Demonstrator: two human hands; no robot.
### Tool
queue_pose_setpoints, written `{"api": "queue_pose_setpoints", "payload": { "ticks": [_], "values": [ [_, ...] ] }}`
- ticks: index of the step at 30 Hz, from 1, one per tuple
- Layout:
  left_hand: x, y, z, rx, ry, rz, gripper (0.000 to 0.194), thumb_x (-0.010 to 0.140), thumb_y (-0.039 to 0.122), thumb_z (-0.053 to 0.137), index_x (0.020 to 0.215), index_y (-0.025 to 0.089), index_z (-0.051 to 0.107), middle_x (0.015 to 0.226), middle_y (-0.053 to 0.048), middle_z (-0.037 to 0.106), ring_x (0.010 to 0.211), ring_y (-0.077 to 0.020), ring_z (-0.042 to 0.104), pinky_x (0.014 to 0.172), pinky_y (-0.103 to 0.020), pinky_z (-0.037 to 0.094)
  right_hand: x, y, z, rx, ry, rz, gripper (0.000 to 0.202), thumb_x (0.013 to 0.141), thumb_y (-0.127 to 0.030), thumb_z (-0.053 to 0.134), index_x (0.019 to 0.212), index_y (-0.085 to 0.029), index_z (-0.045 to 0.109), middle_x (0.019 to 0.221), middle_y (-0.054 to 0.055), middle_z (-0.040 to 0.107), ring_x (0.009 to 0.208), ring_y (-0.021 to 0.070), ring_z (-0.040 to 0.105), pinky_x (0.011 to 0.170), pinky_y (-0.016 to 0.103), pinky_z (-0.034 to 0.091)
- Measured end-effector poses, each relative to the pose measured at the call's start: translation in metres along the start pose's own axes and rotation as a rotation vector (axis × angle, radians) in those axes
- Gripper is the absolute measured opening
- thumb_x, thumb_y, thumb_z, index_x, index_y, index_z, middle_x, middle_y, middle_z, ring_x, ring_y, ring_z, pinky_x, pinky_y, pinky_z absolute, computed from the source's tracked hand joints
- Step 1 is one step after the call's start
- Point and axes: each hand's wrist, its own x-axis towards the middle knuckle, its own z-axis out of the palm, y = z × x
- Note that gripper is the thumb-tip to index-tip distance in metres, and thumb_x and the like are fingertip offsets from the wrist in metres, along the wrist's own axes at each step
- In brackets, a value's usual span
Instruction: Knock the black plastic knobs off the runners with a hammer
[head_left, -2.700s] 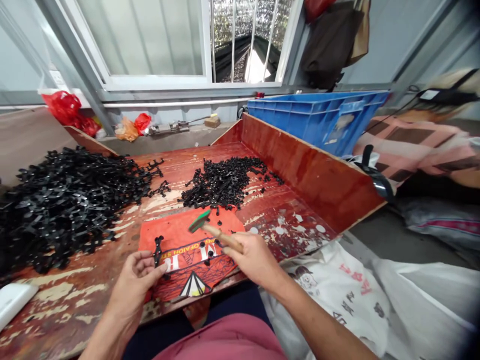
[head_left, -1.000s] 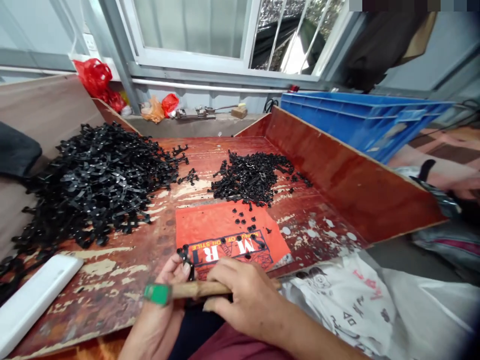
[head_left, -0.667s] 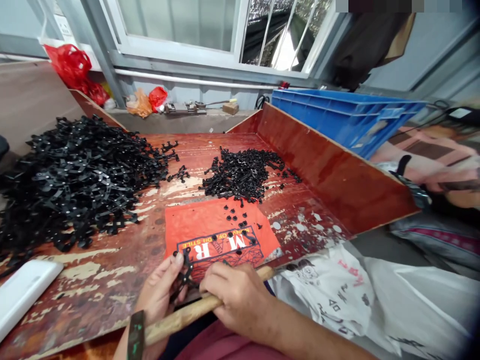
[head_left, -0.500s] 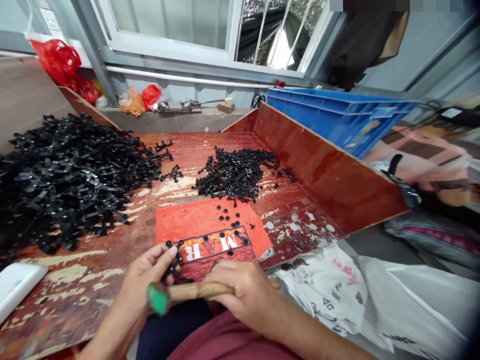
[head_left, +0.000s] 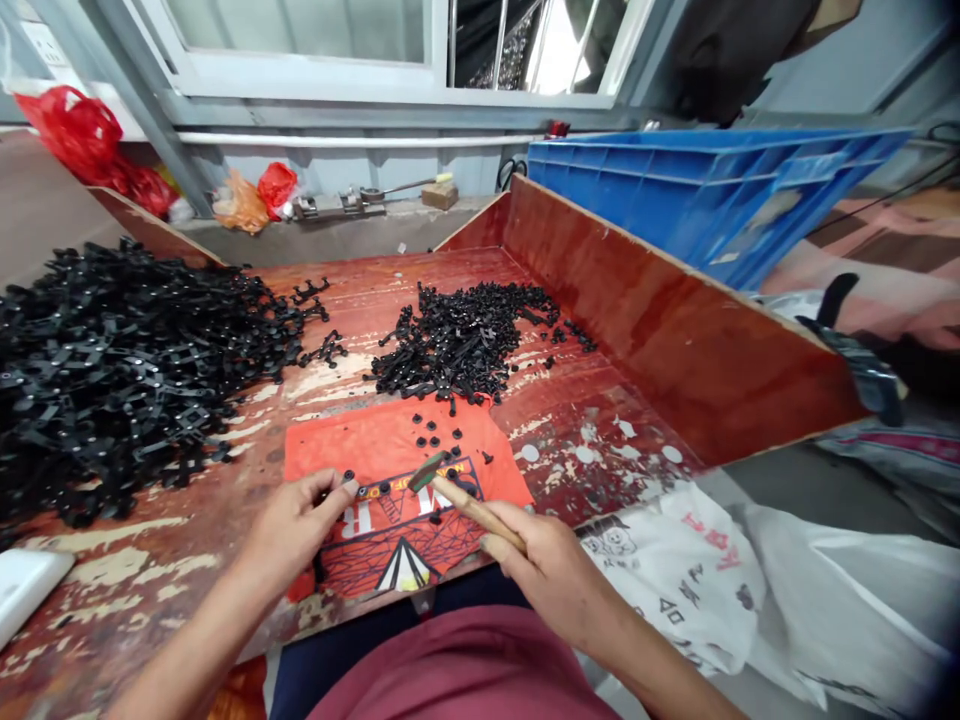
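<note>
Over the orange cloth (head_left: 330,452), grasps a hammer (head_left: 469,506) in the right-hand grip (head_left: 553,557) and pinches a black piece (head_left: 363,491) in the left-hand grip (head_left: 298,522). Seems partway through this piece, with a pile of loose parts (head_left: 465,345) left.

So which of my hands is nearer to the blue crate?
Your right. The right hand, gripping the hammer, is on the near side of the wooden board, with the blue crate beyond it. The left hand is farther away, left of the hammer.
</note>
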Motion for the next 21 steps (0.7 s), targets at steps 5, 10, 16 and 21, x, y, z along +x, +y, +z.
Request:
{"api": "queue_pose_setpoints", "payload": {
  "ticks": [5, 10, 16, 21],
  "values": [
    [0.012, -0.002, 0.010, 0.116, -0.040, 0.022, 0.050, 0.085, 0.066, 0.045, 0.067, 0.020, 0.052, 0.059, 0.004, 0.045, 0.057, -0.0147, 0.044, 0.053, -0.025, 0.030, 0.000, 0.004, -0.002, -0.039, 0.007, -0.058, 0.037, 0.100, -0.027, 0.043, 0.129, -0.031, 0.065, 0.093, 0.001, 0.075, 0.082, 0.0218, 0.068, 0.076, 0.028, 0.050],
    [0.017, 0.002, 0.017, 0.201, -0.074, 0.021, 0.048, 0.087, 0.064, 0.042, 0.069, 0.021, 0.053, 0.058, 0.003, 0.047, 0.056, -0.0158, 0.046, 0.053, -0.026, 0.028, 0.001, 0.007, 0.000, -0.121, 0.019, -0.109, 0.040, 0.101, -0.026, 0.043, 0.136, -0.036, 0.060, 0.097, 0.000, 0.076, 0.086, 0.0230, 0.071, 0.080, 0.031, 0.054],
    [0.020, -0.002, 0.020, 0.273, -0.069, -0.007, 0.048, 0.086, 0.063, 0.042, 0.064, 0.021, 0.051, 0.052, 0.004, 0.043, 0.051, -0.0148, 0.043, 0.051, -0.026, 0.026, 0.003, 0.007, 0.001, -0.180, 0.022, -0.160, 0.044, 0.103, -0.025, 0.042, 0.144, -0.040, 0.051, 0.112, -0.001, 0.074, 0.092, 0.0210, 0.072, 0.083, 0.031, 0.057],
    [0.020, -0.009, 0.018, 0.091, -0.110, -0.051, 0.049, 0.082, 0.066, 0.049, 0.067, 0.020, 0.057, 0.051, 0.004, 0.048, 0.048, -0.0133, 0.041, 0.048, -0.025, 0.026, 0.015, 0.000, 0.011, -0.242, 0.080, -0.254, 0.050, 0.103, -0.021, 0.044, 0.150, -0.035, 0.042, 0.120, 0.001, 0.071, 0.097, 0.0200, 0.071, 0.087, 0.031, 0.057]
  ]
}}
